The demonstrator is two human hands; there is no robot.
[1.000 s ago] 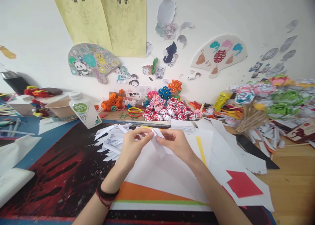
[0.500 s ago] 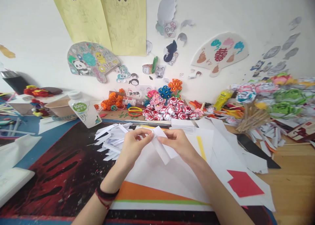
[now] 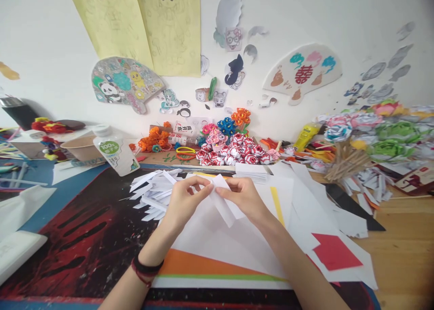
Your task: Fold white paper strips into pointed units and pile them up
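Note:
A folded white paper strip (image 3: 222,207) is held between my two hands, over large white sheets (image 3: 233,246) on the table. My left hand (image 3: 190,199) pinches its upper left edge between thumb and fingers. On the other side, my right hand (image 3: 240,194) grips the strip, thumb in front and fingers behind. The fingertips of both hands are close together. A heap of white paper strips (image 3: 154,192) lies just left of my left hand. Behind my right hand is a stack of white paper (image 3: 251,172).
Red-and-white paper flowers (image 3: 237,151) stand along the back edge. A white bottle (image 3: 117,151) is at the back left. Bundled sticks (image 3: 349,160) and green paper flowers (image 3: 393,140) sit at right. Red paper (image 3: 335,251) lies at the lower right.
My right hand has shifted very slightly left along the strip. Both hands keep their grip, and the view has moved a little.

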